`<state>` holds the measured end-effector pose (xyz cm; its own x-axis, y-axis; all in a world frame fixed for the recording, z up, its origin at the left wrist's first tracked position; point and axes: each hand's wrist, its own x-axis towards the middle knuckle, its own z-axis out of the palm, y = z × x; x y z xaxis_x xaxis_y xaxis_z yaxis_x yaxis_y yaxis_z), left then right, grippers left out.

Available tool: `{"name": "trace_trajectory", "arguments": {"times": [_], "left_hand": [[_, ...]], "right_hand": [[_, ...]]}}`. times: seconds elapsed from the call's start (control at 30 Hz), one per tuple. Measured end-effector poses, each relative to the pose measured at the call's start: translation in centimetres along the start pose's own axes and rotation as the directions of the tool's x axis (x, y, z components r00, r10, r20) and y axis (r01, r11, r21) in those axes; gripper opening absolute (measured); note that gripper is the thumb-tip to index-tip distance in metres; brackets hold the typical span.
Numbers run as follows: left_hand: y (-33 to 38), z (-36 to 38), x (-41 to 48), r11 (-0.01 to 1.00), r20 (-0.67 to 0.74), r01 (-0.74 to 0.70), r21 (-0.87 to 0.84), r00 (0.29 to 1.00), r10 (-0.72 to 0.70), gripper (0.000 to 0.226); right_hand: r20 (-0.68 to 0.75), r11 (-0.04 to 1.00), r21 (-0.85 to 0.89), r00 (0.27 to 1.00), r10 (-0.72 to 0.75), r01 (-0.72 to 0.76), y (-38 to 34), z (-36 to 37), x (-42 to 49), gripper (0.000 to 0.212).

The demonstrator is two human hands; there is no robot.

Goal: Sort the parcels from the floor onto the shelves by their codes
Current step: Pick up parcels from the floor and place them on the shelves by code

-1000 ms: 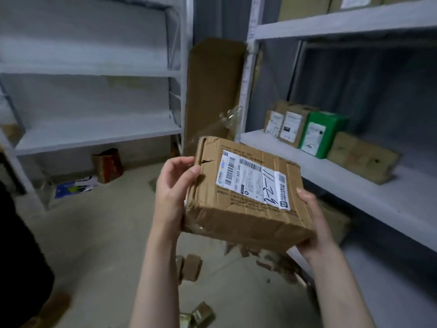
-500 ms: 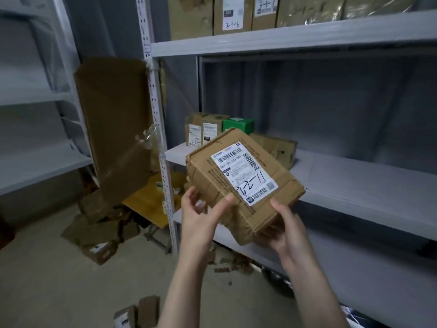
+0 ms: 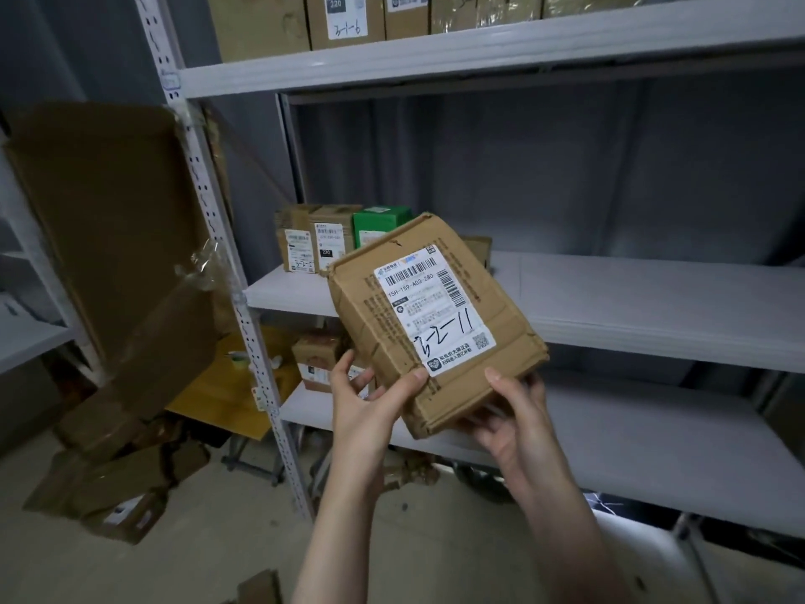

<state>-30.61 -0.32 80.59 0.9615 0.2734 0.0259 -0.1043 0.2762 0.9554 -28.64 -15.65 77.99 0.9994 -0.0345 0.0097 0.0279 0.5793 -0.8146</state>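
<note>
Shelves [image 3: 653, 298] behind, parcel's [image 3: 435, 324] lower edge between fingers [image 3: 403, 387]

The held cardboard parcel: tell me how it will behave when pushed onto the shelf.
Probably light: the left hand and right hand carry the parcel tilted by its lower end alone. Its creased, dented cardboard likely gives under pressure. Flat-sided, it should slide, not roll, on the shelf.

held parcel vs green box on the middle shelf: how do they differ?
Colour: the held parcel is creased brown cardboard; the green box is green.
Pose: the held parcel is tilted in the air, gripped by the left hand and right hand; the green box stands on the middle shelf.
View: the held parcel's label shows fully, handwritten 3-2-11; the green box is partly hidden behind it.
Shared: both are rectangular boxes.
</note>
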Motion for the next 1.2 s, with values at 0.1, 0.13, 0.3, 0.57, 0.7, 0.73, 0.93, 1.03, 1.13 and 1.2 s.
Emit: {"name": "trace_trajectory", "arguments": {"times": [0.1,0.13,0.3,0.57,0.7,0.73,0.93,1.03,1.13,1.2], "left_hand": [[0.5,-0.7,0.5,1.0,0.04,-0.008,-0.015,0.999,0.009,0.121],[0.7,-1.0,0.7,1.0,0.056,-0.013,-0.016,0.998,0.013,0.121],[1.0,-2.0,0.9,1.0,0.129,-0.005,-0.012,0.992,0.006,0.114],[-0.2,-2.8,0.9,1.0,0.169,0.006,-0.01,0.986,-0.004,0.112],[-0.9,-1.7,1.2,1.0,0.175,-0.008,-0.021,0.985,0.012,0.092],[-1.1,-1.4,1.3,0.999,0.175,-0.016,-0.034,0.984,0.021,0.084],[-2.7,0.9,3.3,0.998,0.144,-0.054,-0.04,0.988,0.06,0.07],[-3.4,2.5,4.9,0.998,0.14,-0.066,-0.012,0.988,0.067,0.078],[-3.7,4.7,6.7,0.996,0.126,-0.088,0.023,0.988,0.084,0.085],[-4.1,6.5,8.1,0.992,0.13,-0.119,0.048,0.985,0.112,0.081]], "right_hand": [[-0.054,1.0,-0.002,0.999,-0.004,0.004,-0.3,-0.3,-0.2,0.076],[-0.074,1.0,-0.019,0.997,-0.016,0.015,-0.4,-0.4,-0.3,0.08],[-0.109,0.986,-0.133,0.987,-0.118,0.103,-0.5,-0.3,-1.1,0.065],[-0.107,0.985,-0.122,0.985,-0.136,0.123,-0.1,-1.2,-2.8,0.031],[-0.103,0.988,-0.108,0.987,-0.121,0.11,-0.6,-2.8,-2.5,0.032],[-0.093,0.986,-0.126,0.989,-0.118,0.106,-0.7,-3.4,-2.2,0.048],[-0.014,0.964,-0.248,0.995,-0.101,0.094,-1.5,-6.5,0.6,0.12],[-0.025,0.964,-0.247,0.993,-0.112,0.103,-2.1,-7.5,2.6,0.121],[-0.048,0.958,-0.264,0.991,-0.125,0.108,-3.0,-8.6,4.8,0.121],[-0.073,0.959,-0.262,0.988,-0.133,0.11,-3.7,-9.8,6.3,0.116]]}}
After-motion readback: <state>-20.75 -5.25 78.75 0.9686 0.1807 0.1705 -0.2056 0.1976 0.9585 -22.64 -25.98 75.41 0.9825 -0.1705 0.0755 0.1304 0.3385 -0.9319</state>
